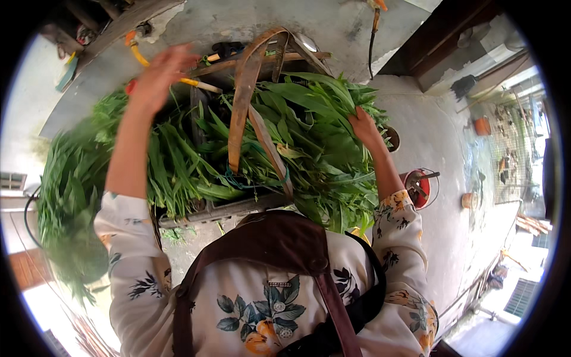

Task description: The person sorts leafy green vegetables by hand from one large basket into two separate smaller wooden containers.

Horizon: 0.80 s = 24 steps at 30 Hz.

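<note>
A big heap of long-leaved green plants (178, 165) lies before me, spilling over a dark crate or rack (232, 209). Out of it rises a bent handle of flat bamboo or wooden strips (245, 89), tied low down with blue-green cord (241, 180). My left hand (163, 80), blurred, is raised above the back left of the heap, fingers apart, with nothing visible in it. On the right side, my right hand (363, 125) is closed around some long leaves. Its fingertips are partly hidden by the foliage.
A yellow hose (142, 58) runs from an orange-handled tap at the back wall. On the concrete floor to the right stands a red bucket (417, 189) holding tools. Further right are an orange pot (482, 126), a small container (469, 200) and wire mesh (513, 156).
</note>
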Each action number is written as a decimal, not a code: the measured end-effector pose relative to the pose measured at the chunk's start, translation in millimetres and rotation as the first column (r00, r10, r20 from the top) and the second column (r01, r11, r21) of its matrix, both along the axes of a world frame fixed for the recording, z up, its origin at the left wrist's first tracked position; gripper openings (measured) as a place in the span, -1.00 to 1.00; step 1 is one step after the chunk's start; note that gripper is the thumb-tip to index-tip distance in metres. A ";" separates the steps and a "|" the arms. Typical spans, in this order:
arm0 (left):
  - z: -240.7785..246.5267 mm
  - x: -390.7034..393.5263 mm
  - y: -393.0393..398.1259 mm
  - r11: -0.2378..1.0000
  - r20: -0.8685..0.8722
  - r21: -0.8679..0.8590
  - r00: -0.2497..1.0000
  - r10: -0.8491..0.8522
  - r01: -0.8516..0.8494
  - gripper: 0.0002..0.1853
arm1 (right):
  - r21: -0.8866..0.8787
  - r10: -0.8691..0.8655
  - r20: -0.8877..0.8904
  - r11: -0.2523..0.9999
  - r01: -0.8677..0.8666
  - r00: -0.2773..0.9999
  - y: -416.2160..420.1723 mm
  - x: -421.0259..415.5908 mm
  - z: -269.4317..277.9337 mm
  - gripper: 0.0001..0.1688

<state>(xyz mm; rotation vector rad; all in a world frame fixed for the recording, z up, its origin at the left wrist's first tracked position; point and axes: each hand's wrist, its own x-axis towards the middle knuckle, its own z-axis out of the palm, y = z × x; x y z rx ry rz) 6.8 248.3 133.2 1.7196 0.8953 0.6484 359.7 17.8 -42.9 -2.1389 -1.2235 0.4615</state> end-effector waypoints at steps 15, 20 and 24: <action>-32.8 54.4 -112.8 0.863 0.425 -0.436 0.788 0.446 -0.254 -0.71 | -0.544 0.476 0.229 0.786 -0.294 0.849 34.1 -177.2 8.3 -0.04; -38.6 37.1 -119.0 0.851 0.478 -0.464 0.740 0.473 -0.244 -0.72 | -0.668 0.644 0.291 0.666 -0.332 0.707 42.2 -196.9 -30.5 -0.19; -46.1 33.8 -107.1 0.837 0.503 -0.516 0.725 0.470 -0.185 -0.73 | -0.692 0.609 0.197 0.641 -0.331 0.768 50.5 -170.7 18.1 -0.03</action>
